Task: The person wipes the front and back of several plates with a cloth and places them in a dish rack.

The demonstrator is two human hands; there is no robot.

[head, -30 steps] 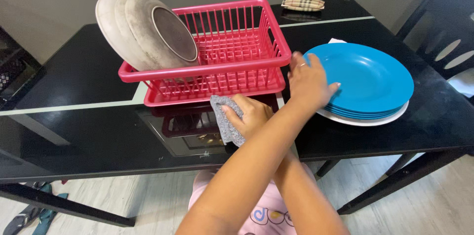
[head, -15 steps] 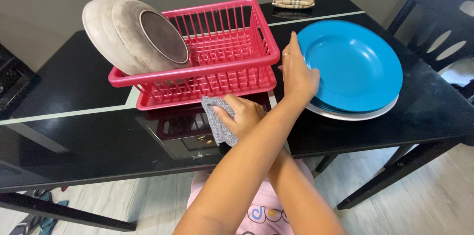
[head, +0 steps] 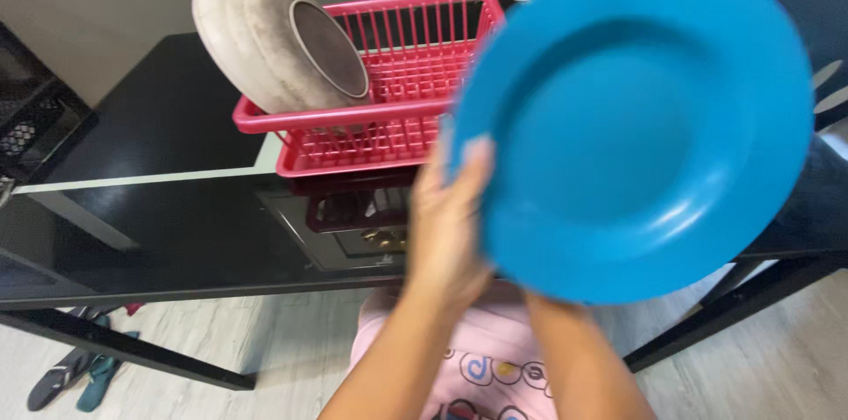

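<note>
Right of the red rack (head: 402, 111), above the black table (head: 168, 128), the blue plate (head: 636, 128) had risen off its stack and stood tilted towards the camera. The left hand (head: 446, 234) pinched its near rim, thumb in front. The right hand lay hidden behind the plate, so its grip could not be told.

Big blue plate (head: 632, 128) is up close, tilted toward the camera, with the left hand (head: 446, 226) gripping its left edge. Behind it sits a pink dish rack (head: 397, 75) holding pale plates (head: 278, 45) on a black table (head: 150, 164).
</note>
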